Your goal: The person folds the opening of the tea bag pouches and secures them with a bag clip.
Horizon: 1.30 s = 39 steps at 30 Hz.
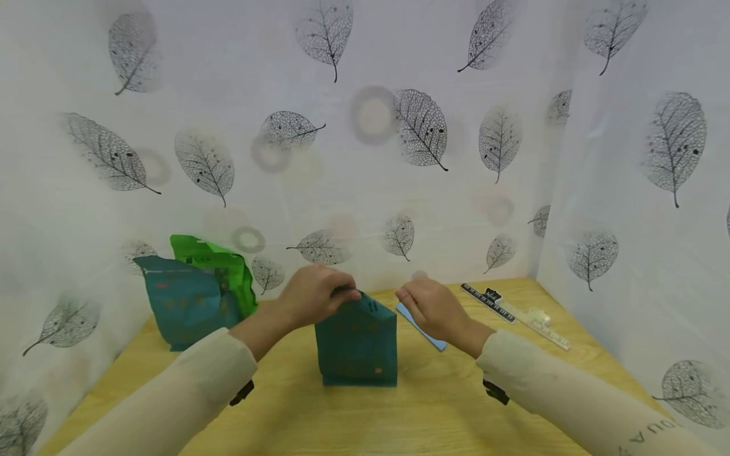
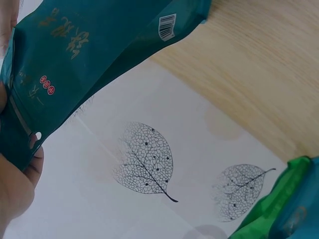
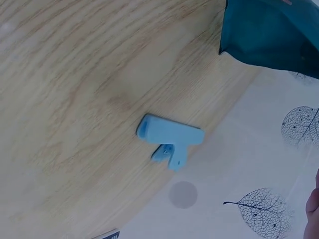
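Observation:
A teal pouch (image 1: 356, 348) with gold lettering stands upright on the table in front of me. My left hand (image 1: 316, 291) pinches the pouch's top left part. In the left wrist view, the left hand's fingers (image 2: 35, 167) are at the corner with a small hole, and a barcode shows on the pouch (image 2: 75, 55). Just right of the pouch's top is my right hand (image 1: 436, 310), its fingers curled with the thumb against them and nothing seen in them. Below that hand lies a light blue bag clip (image 3: 172, 134), partly covered by it in the head view.
Another teal pouch (image 1: 185, 304) stands at the back left, in front of a bright green pouch (image 1: 222, 256). At the back right lie a black clip with a long printed bar (image 1: 487, 303) and a clear clip (image 1: 547, 329). A leaf-patterned white curtain (image 1: 353, 190) surrounds the table.

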Tool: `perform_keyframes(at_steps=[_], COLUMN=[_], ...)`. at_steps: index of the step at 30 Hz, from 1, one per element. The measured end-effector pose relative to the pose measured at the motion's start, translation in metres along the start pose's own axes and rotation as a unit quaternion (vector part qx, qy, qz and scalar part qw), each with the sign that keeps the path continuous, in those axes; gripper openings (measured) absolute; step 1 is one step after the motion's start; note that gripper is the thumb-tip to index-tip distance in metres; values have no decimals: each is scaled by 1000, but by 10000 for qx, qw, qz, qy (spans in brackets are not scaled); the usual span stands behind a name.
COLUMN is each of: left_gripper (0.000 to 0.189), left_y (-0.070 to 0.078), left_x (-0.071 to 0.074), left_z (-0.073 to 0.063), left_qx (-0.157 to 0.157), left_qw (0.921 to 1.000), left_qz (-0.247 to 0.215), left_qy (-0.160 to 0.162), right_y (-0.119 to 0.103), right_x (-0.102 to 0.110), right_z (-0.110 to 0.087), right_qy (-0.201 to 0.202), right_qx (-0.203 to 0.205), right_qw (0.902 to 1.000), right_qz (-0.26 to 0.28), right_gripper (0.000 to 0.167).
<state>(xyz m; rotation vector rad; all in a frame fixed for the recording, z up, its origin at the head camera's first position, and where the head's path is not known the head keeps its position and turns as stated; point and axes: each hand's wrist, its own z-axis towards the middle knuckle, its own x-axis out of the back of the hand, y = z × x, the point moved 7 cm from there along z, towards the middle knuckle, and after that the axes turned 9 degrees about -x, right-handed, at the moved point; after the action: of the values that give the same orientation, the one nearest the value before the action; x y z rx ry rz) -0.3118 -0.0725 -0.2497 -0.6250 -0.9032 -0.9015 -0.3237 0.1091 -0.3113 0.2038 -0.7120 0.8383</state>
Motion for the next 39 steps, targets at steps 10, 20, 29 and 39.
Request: perform_keyframes(at_steps=[10, 20, 29, 39], left_gripper=[16, 15, 16, 16], left_y=[0, -2, -1, -1], left_x=[0, -2, -1, -1], left_z=[-1, -1, -2, -2], left_qx=[1, -4, 43, 32], left_qw=[10000, 10000, 10000, 10000], left_qz=[-35, -31, -22, -15], left_qy=[-21, 15, -40, -28], right_y=[32, 65, 90, 98], right_x=[-11, -24, -44, -57], right_z=[-10, -29, -56, -73], right_qy=[-778, -1613, -2438, -2722], right_qx=[-1085, -2101, -2928, -2842], right_qw=[9901, 9596, 9171, 9060], right_qz=[-432, -952, -1171, -1559], right_gripper=[24, 17, 28, 39])
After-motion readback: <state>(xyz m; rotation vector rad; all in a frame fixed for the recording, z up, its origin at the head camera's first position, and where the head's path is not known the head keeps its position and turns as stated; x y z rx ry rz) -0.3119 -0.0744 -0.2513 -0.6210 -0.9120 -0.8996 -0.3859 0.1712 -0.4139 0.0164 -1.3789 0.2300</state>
